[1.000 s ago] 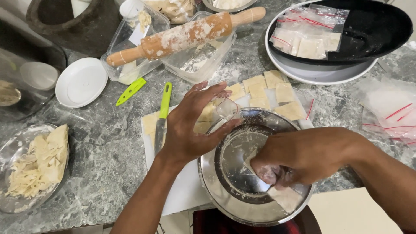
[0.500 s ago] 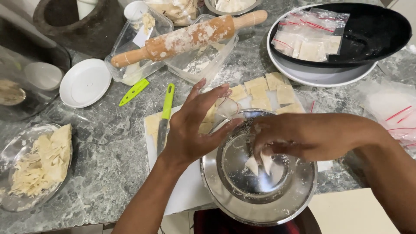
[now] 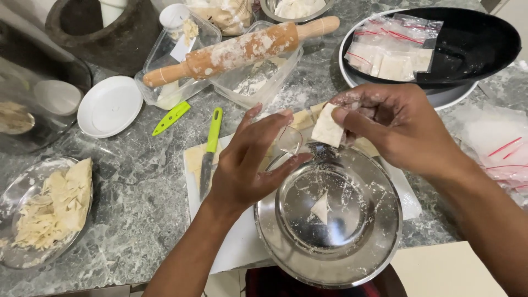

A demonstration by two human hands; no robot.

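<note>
My right hand pinches a floury square dough piece between thumb and fingers, above the far rim of a steel bowl. My left hand has its fingers spread around a small clear plastic bag, right beside the dough piece, and its thumb rests at the bowl's rim. One triangular dough scrap lies in the bowl's floured bottom. More cut dough squares lie on the white cutting board behind my hands.
A green-handled knife lies on the board. A floury rolling pin rests across clear containers. A white saucer, a green cap, a glass plate of dough trimmings, a black pan with filled bags, and loose bags surround them.
My right hand has lifted out of the steel bowl with a square dough piece and carried it up to the bag at my left hand's fingers.
</note>
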